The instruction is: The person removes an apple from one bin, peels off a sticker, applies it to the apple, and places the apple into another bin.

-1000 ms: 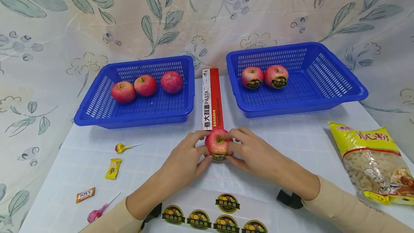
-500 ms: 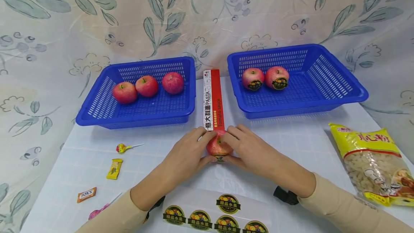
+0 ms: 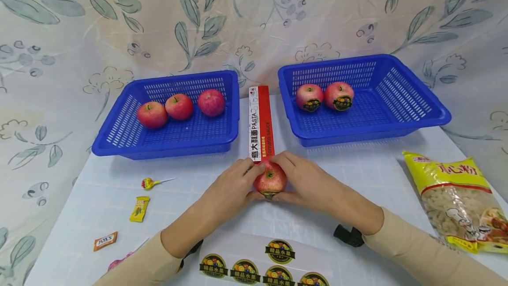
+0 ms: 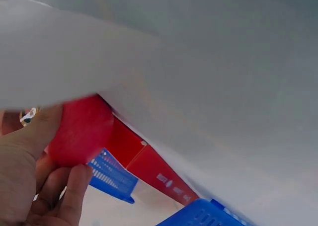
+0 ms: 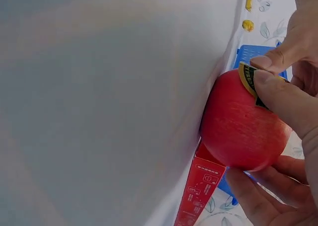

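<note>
On the white cloth in front of the pasta box lies a red apple, with a black-and-gold sticker on its near side. My left hand grips the apple from the left, its thumb at the sticker. From the right my right hand holds the same apple, fingers curled over its far side and thumb on the sticker. The right wrist view shows both thumbs pressing the sticker side by side. In the left wrist view the apple sits between thumb and fingers.
A blue basket at left holds several apples; another basket holds two stickered apples. The pasta box lies between them. A sticker sheet lies in front, candies at left, a yellow food bag at right.
Both hands have closed in around the apple, their thumbs coming together over the sticker. The apple has stayed nearly in place; the baskets and other things have not moved.
</note>
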A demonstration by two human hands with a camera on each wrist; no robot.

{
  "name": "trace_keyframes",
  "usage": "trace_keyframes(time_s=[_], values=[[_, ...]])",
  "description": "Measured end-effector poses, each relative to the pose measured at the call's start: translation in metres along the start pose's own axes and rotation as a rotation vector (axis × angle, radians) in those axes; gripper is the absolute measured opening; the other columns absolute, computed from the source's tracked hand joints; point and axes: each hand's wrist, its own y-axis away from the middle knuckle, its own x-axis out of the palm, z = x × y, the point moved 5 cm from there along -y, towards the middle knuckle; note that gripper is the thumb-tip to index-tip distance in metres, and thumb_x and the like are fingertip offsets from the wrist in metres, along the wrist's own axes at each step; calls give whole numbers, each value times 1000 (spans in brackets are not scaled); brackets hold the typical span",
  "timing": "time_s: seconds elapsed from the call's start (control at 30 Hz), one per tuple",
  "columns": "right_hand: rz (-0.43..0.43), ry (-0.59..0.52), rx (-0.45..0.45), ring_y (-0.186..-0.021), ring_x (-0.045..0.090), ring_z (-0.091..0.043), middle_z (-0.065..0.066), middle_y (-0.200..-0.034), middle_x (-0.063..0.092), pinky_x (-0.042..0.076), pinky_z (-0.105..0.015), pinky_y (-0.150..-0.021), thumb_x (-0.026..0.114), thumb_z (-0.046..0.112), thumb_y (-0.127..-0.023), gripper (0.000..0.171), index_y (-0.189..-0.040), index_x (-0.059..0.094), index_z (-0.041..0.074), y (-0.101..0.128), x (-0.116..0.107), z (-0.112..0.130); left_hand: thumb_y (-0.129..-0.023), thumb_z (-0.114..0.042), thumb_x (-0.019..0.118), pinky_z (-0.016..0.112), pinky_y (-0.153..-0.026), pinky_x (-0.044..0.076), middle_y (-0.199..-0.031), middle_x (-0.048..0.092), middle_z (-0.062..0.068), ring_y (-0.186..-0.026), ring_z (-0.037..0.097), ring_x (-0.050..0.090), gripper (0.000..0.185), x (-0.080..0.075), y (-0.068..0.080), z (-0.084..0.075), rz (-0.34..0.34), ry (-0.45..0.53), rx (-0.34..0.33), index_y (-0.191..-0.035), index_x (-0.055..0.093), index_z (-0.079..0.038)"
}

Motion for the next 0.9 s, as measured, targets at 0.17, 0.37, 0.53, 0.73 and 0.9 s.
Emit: trace_keyframes(time_s=[0.17, 0.37, 0.53, 0.73, 0.9], values=[[34, -34, 27, -117, 63, -22, -8, -131, 60, 55, -41, -98, 93, 38, -75, 84, -140, 54, 1, -2, -1, -4, -79, -22, 90, 34, -90, 57, -112, 61, 7, -103, 21, 64, 57, -1, -2, 4, 20, 66, -18, -128, 67, -4], [64, -70, 33, -119, 65, -26, -11, -131, 64, 55, -44, -98, 92, 33, -77, 81, -142, 52, 4, 0, 0, -6, -81, -21, 88, 41, -98, 55, -136, 61, 15, -120, 30, 66, 55, 3, -1, 9, 67, 175, -74, -127, 63, -5], [53, -147, 8, -122, 62, -19, -6, -134, 60, 54, -40, -101, 92, 31, -78, 82, -144, 49, 7, 1, 3, -8, -80, -23, 89, 39, -97, 56, -133, 65, 13, -118, 27, 68, 60, 3, -1, 11, 79, 187, -95, -130, 60, -4], [57, -230, 4, -116, 61, -9, 2, -130, 61, 54, -35, -99, 92, 30, -77, 78, -140, 51, 11, 4, -1, -8, -80, -29, 90, 34, -93, 57, -137, 62, 4, -111, 20, 67, 74, -2, 1, 15, 136, 329, -113, -141, 54, -10], [34, -278, 15, -113, 61, -7, 7, -127, 59, 56, -33, -95, 93, 28, -74, 78, -138, 51, 15, 8, -20, -5, -83, -34, 87, 33, -91, 57, -145, 51, 4, -117, 22, 63, 72, -18, 0, 25, 48, 380, -67, -143, 54, -12]])
